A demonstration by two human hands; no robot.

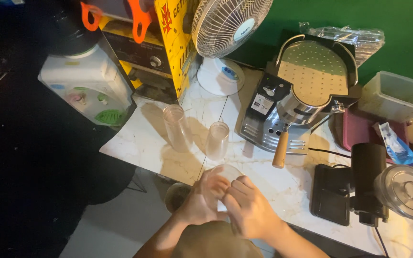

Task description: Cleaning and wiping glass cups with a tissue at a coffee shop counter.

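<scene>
Both hands, left hand (pixel 201 199) and right hand (pixel 248 206), close their fingers around a clear plastic cup (pixel 226 171) on the marble counter (pixel 292 184)

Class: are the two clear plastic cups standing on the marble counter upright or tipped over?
Upright: both clear cups stand with open rims upward.

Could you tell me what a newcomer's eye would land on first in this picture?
Probably the left hand and right hand, meeting around a clear plastic cup at the marble counter's near edge. Behind stand two more clear cups, with an espresso machine to their right and a yellow machine at the back left.
</scene>
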